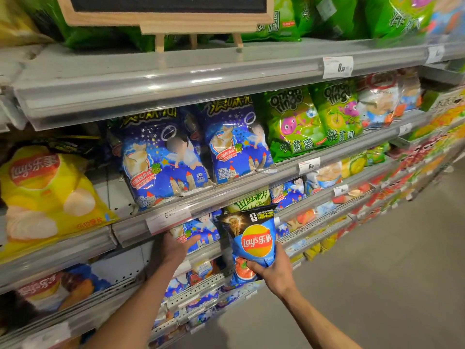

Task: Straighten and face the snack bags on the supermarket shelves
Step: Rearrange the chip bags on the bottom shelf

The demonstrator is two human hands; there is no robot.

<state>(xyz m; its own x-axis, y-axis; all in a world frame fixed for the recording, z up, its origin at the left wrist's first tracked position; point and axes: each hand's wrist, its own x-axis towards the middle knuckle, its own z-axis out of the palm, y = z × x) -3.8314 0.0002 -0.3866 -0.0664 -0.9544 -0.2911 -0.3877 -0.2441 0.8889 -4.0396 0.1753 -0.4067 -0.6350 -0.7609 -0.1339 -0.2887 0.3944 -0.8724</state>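
Supermarket aisle, grey metal shelves stacked in tiers, price rails along each front edge. Landmark for these notes: the white price tag [168,220] reading about 6.00 on the rail of the middle shelf.

Task item in hand: blue Lay's bag [254,239], black band across its top, held out in front of the shelving, below and to the right of the price tag. It stands upright, logo facing me, clear of the rail.

Handling, as I judge it: air-puffed foil, very light, soft-walled, contents brittle. Glossy film will slide under a loose pinch. Best taken at the bottom corners or the crimped seam, not squeezed across the belly, or the chips crush.

My right hand [273,269]: grip closed round the bag's lower end, fingers wrapped over the front bottom edge, palm beneath. Firm enough to carry, and the bag's face does not look dented.

My left hand [176,244]: directly under the price tag, reaching into the shelf below the rail. Thumb lies across the front of a blue cartoon bag [201,231] there. The rest of the fingers sit behind it, out of sight, so it reads as a pinch on that bag.

Above the price tag, two large blue star-print bags [163,159] stand facing out. Left of the tag, a big yellow Lay's bag [47,192] leans forward.
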